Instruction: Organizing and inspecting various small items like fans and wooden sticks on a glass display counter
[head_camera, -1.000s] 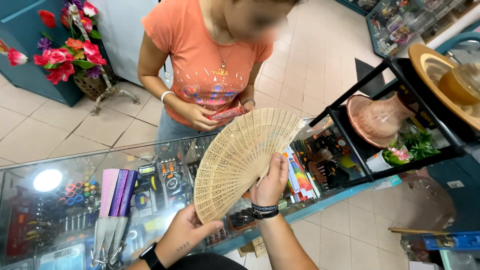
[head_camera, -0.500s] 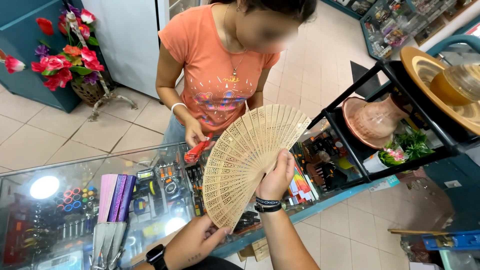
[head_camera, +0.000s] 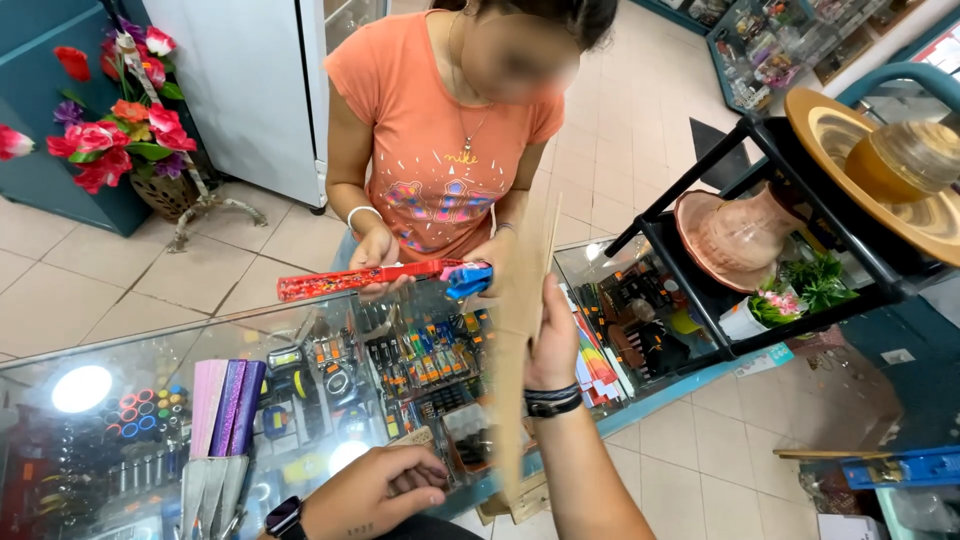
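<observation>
Right hand gripping one wooden fan, left hand empty

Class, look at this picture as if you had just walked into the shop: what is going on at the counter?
The camera wearer's right hand holds a wooden fan upright and edge-on above a glass display counter, so it looks like a thin slat. The left hand rests low near the counter's edge, holding nothing that shows. Across the counter, a person in an orange shirt holds a long red fan-like item with both hands, a blue piece at one end. Folded pink and purple fans stand in a holder on the counter.
</observation>
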